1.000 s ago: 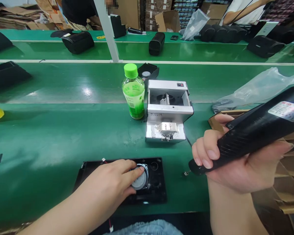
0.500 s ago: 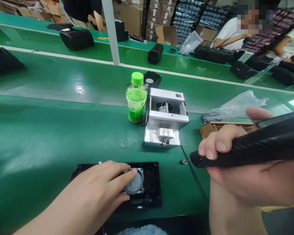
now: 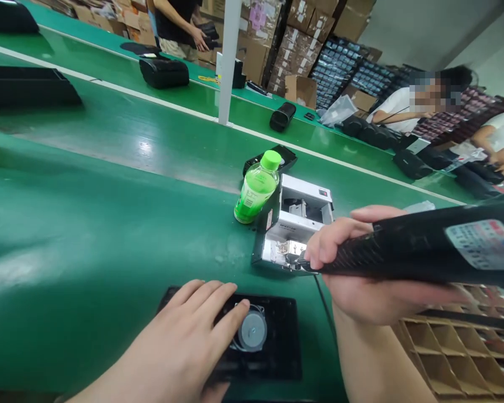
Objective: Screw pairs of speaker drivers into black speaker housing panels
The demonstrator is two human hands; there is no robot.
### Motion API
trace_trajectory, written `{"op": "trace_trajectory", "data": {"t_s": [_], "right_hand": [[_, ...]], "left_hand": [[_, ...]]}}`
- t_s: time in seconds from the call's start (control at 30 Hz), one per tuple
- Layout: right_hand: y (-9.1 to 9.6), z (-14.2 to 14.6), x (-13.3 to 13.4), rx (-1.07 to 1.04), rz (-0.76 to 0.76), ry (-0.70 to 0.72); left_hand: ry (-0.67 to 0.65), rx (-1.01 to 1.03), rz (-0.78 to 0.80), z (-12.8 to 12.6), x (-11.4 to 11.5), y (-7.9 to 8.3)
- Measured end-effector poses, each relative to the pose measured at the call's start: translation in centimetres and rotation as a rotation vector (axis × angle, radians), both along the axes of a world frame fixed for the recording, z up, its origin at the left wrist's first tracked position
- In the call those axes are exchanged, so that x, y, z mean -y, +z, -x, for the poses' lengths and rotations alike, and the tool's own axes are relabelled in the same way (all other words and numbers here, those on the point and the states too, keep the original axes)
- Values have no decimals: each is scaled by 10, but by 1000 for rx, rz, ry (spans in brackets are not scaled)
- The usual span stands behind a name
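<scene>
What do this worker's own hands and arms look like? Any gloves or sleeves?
The left hand and right hand are ungloved, and no sleeve shows on the left forearm or right forearm. No watch, ring or bracelet is visible.

Before you, the black panel lies flat, the round grey speaker on it; your black, labelled tool points leftward.

Glare spots the green bench, and blur softens the right hand.
</scene>
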State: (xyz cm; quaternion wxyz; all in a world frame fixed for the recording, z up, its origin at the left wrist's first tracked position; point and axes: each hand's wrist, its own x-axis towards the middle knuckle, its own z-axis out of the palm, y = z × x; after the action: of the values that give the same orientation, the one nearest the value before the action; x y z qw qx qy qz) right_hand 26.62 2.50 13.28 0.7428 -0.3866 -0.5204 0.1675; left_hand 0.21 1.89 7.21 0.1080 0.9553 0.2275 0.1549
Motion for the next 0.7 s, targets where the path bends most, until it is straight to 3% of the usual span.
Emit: {"op": "trace_trajectory", "data": {"t_s": [0.17, 0.37, 0.57, 0.7], "right_hand": [[7, 3, 1, -62, 98, -95], [9, -5, -5, -102, 151, -132], [8, 0, 1, -81, 148, -151], [-6, 5, 3, -93, 162, -99]], "left_hand": [[-69, 79, 75, -1, -2, 11], [48, 249, 190, -9, 5, 1], [58, 179, 217, -15, 8, -8], [44, 135, 193, -20, 7, -5]]}}
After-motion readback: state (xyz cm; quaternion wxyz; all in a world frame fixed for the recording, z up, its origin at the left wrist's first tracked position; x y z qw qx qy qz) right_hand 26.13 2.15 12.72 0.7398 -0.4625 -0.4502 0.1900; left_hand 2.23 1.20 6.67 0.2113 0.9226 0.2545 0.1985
